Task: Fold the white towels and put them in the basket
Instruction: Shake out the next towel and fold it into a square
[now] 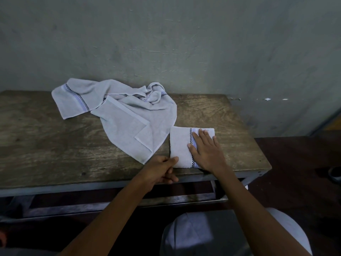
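A small folded white towel with a black checkered stripe (181, 145) lies at the near right of a worn brown wooden table (55, 154). The right hand (206, 150) lies flat on it, fingers straight and slightly spread over the stripe. The left hand (160, 170) sits at its near left corner, fingers curled, thumb touching the cloth (whether it actually pinches the corner I cannot tell). A larger crumpled white towel (125, 111) sprawls just beside it, behind and to the left.

Worn wooden table (55, 145) against grey wall (184, 34) — perhaps a shoe (335, 173).
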